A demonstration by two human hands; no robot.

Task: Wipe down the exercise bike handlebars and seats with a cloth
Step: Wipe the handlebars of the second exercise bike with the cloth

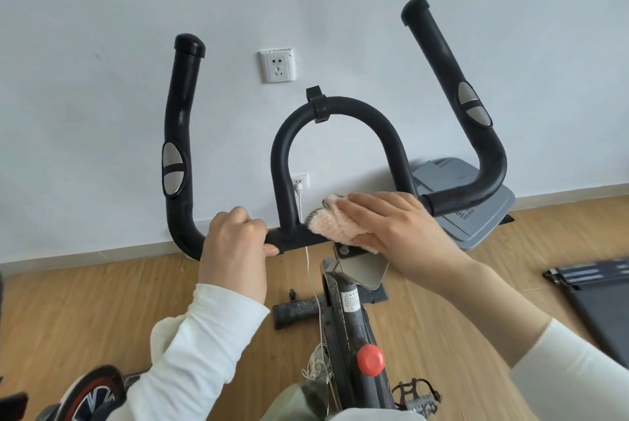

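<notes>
The black foam handlebars (340, 107) of the exercise bike fill the middle of the view, with a centre loop and two upturned side grips carrying silver pulse pads. My left hand (238, 243) grips the crossbar just left of the loop. My right hand (398, 223) lies flat with straight fingers on a fluffy pale pink cloth (340, 226), pressing it onto the crossbar at the right foot of the loop. The seat is not in view.
The bike's stem (354, 318) with a red knob (370, 360) drops toward me. A pedal (417, 393) shows at the bottom. A grey machine (483, 216) leans at the wall, a dark mat (599, 301) lies right. A white cable (308, 264) hangs from a wall socket.
</notes>
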